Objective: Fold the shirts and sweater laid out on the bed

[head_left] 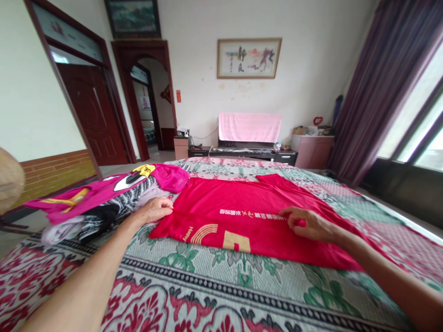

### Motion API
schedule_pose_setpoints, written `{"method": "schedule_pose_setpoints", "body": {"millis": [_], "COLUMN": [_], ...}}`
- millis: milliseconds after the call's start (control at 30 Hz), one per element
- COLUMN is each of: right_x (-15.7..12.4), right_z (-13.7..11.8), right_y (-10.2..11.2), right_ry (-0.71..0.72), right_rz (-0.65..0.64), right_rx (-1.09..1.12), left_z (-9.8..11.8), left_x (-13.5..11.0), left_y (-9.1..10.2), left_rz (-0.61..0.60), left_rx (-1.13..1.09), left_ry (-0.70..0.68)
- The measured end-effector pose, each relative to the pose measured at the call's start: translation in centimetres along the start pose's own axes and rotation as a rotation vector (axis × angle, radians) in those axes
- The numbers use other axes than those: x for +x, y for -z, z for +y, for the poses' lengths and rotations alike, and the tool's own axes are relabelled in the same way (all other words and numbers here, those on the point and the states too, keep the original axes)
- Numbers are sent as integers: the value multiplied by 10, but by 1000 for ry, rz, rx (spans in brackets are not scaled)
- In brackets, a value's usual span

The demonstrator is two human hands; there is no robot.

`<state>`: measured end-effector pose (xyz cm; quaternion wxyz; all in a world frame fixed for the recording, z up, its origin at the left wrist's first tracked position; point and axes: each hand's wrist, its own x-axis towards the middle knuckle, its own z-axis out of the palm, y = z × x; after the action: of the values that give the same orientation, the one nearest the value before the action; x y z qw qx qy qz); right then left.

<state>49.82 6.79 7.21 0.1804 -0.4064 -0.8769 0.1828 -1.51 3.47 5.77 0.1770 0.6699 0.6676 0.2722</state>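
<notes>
A red T-shirt (221, 196) with gold and white printing lies folded lengthwise on the patterned bedspread (221, 290). My left hand (157, 210) is closed at the shirt's left end, with the fingertips pinching its edge. Over the right part of the printed side, my right hand (309, 224) has its fingers curled together on the red cloth, a bit of which shows between them. The exact grip under the right fingers is partly hidden.
To the left is a heap of clothes: a bright pink garment (104, 196) over a black-and-white patterned one (119, 210). Beyond the bed stands a low black cabinet (285, 157), with a pink cloth (249, 127) draped above it. A dark purple curtain (370, 92) hangs at the right.
</notes>
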Motion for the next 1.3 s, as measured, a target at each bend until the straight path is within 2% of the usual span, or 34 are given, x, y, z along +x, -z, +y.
{"method": "schedule_pose_setpoints", "body": {"millis": [300,433,633,767,833,933,1033,1133,1233,1300], "right_x": [0,0,0,1,3,7,10,11,11,11], "right_z": [13,9,11,18,16,4,-12,-20,-20,-19], "right_y": [-1,1,1,-1,-4,-11,-23,-34,-38,-38], "right_ry": [22,7,77,108,132,177,218,249,259,261], "right_rz": [80,94,113,170,233,272,210,148,140,146], "right_rx": [-6,-13,-57,-128,-175,-197,-163,-113,-79,-67], "left_z": [-2,-4,-12,-7,1,16,28,35,38,39], "left_x": [0,1,6,6,1,-13,-31,-47,-58,-62], "left_y": [-2,-4,-9,-4,5,22,39,48,46,38], "left_rz": [73,99,117,121,86,-61,-281,-417,-438,-378], "left_rx": [27,10,11,-22,55,178,190,178,219,314], "left_ry": [108,67,18,27,69,174,275,338,301,235]}}
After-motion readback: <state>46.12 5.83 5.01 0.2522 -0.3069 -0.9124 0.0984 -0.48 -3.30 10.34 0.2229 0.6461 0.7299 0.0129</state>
